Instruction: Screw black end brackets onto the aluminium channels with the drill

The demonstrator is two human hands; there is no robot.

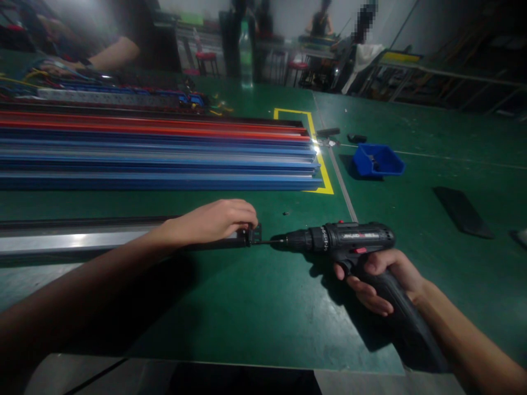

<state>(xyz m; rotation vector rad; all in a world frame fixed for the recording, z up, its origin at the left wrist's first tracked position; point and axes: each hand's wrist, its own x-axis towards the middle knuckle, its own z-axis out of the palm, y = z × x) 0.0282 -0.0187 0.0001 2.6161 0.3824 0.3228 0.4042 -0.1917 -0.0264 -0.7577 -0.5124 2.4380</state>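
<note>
A black cordless drill [349, 237] lies in the grip of my right hand [379, 280], its fingers wrapped round the handle near the trigger. The long thin bit [269, 241] points left and reaches the small black end piece [256, 233] on a long metal profile [82, 237]. My left hand [222, 219] is closed over the profile's right end, fingertips pressed on the end piece. The profile has a silver face and dark edges, and runs out of view at the left. Where the bit meets the end piece is too small to make out.
Red and blue profiles [164, 159] lie stacked behind, near a yellow tape outline [327, 178]. A blue bin [379, 160] with small parts and a dark flat piece [463, 211] are on the green table [255, 312]. A bottle [246, 55] stands farther back; another person's arm [115, 53] is at upper left.
</note>
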